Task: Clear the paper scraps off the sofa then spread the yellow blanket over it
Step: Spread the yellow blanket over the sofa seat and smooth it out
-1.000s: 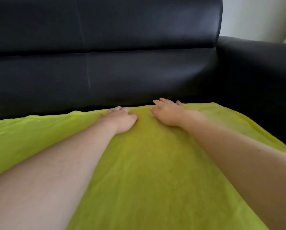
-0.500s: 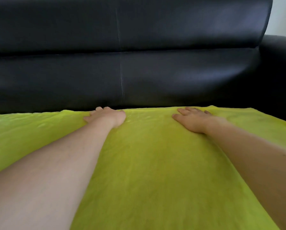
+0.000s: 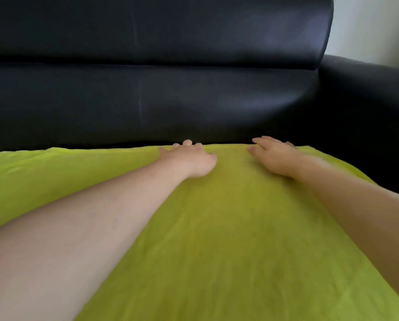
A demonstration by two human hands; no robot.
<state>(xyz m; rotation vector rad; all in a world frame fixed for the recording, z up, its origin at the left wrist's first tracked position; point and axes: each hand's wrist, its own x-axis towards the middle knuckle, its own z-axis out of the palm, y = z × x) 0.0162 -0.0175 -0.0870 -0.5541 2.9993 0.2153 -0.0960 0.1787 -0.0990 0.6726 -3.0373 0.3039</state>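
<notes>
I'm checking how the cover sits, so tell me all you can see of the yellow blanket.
The yellow blanket is yellow-green, soft-looking cloth, lying mostly flat over the sofa seat. Its far edge runs along the foot of the dark backrest. The left hand and right hand press on it near that edge.

Two bare forearms run in from the bottom corners, no sleeve reaching as far as the frame shows. The left hand (image 3: 190, 159) is broad, with short fingers and rounded, unpainted nails; no ring, watch or band shows on it or its wrist. The right hand (image 3: 276, 157) and wrist also look unadorned, though motion blur softens that side, so a thin ring could perhaps be missed.
</notes>
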